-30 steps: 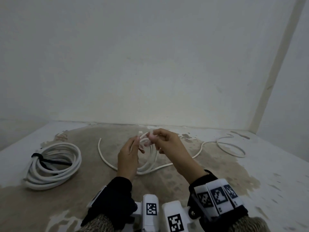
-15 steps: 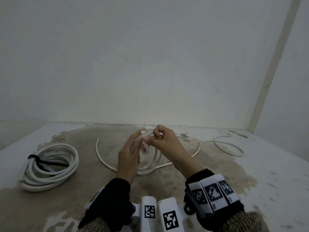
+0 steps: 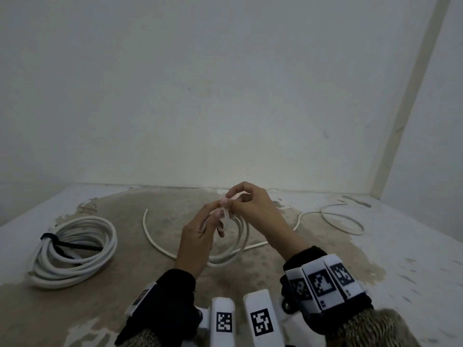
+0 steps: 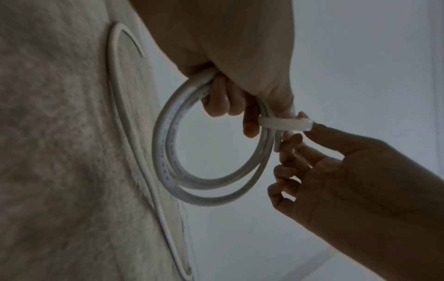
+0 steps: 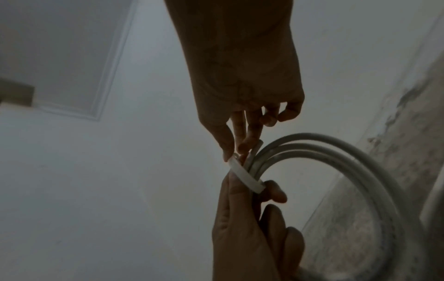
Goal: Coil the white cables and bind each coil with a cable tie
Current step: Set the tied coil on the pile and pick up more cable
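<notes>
My left hand (image 3: 217,217) holds a small coil of white cable (image 3: 241,240) upright above the floor, fingers curled through its loops (image 4: 222,98). A white cable tie (image 4: 283,124) is wrapped across the coil's strands just beyond those fingers. My right hand (image 3: 234,199) pinches the tie's end at the top of the coil (image 5: 234,158). The tie band (image 5: 245,175) lies against my left thumb. The rest of this cable (image 3: 340,221) trails off over the floor to the right.
A larger white cable coil (image 3: 75,254), bound with a black tie (image 3: 50,239), lies on the floor at the left. The stained concrete floor (image 3: 125,309) meets a white wall (image 3: 225,96) close behind my hands.
Both hands stay together at the small coil and have risen slightly. My right fingers have shifted their pinch on the white tie.
</notes>
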